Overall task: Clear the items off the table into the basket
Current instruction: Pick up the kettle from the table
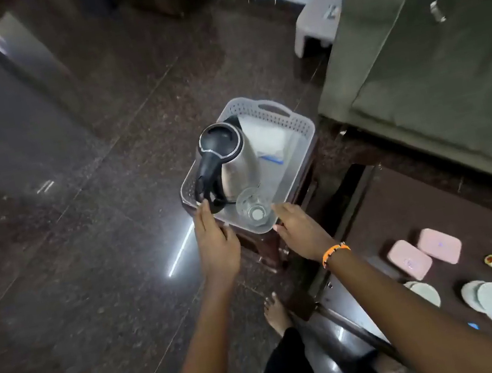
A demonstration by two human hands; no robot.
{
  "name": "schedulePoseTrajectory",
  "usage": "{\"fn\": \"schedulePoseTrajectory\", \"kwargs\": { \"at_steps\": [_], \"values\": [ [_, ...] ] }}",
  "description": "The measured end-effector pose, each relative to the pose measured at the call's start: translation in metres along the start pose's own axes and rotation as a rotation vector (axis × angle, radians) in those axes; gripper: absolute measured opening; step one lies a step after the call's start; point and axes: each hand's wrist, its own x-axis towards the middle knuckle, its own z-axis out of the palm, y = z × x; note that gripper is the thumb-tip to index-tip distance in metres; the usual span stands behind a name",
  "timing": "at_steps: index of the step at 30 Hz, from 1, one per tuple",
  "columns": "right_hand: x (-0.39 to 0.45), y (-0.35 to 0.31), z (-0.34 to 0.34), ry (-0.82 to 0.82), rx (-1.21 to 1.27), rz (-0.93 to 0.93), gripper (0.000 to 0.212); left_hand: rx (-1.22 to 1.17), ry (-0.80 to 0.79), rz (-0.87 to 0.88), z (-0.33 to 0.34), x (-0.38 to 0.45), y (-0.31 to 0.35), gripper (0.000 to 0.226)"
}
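Basket (300,131) holds kettle (230,159) and glass (255,209); both hands' fingers, left hand (216,243) and right hand (301,231), rest loosely spread, empty, at its near rim. Boxes (425,252) and plates (487,295) remain on the counter (404,208).

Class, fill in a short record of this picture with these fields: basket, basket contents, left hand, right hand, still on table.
basket: pale perforated basket on a dark stool
basket contents: steel kettle, clear glass, white packet
left hand: left hand open at near-left rim
right hand: right hand open at near-right corner
still on table: pink boxes, white plates
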Motion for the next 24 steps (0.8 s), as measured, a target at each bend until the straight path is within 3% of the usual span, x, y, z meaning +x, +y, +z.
{"fn": "schedulePoseTrajectory", "kwargs": {
  "at_steps": [2,6,11,16,24],
  "values": [
    [0.022,-0.005,0.009,0.025,0.071,0.093,0.06,0.021,0.055,-0.037,-0.002,0.023,-0.004,0.064],
    [0.057,-0.014,0.03,0.001,0.13,0.242,0.084,0.101,0.006,-0.05,-0.001,0.063,-0.009,0.067],
    [0.081,-0.011,0.046,0.024,0.1,0.28,0.101,-0.012,-0.055,-0.134,-0.002,0.109,-0.009,0.033],
    [0.083,-0.006,0.047,0.184,0.242,0.243,0.091,-0.226,-0.225,-0.244,-0.008,0.134,-0.011,0.012],
    [0.033,0.01,0.027,0.529,0.472,0.182,0.087,-0.121,-0.093,-0.035,-0.007,0.116,0.009,0.019]
  ]
}}
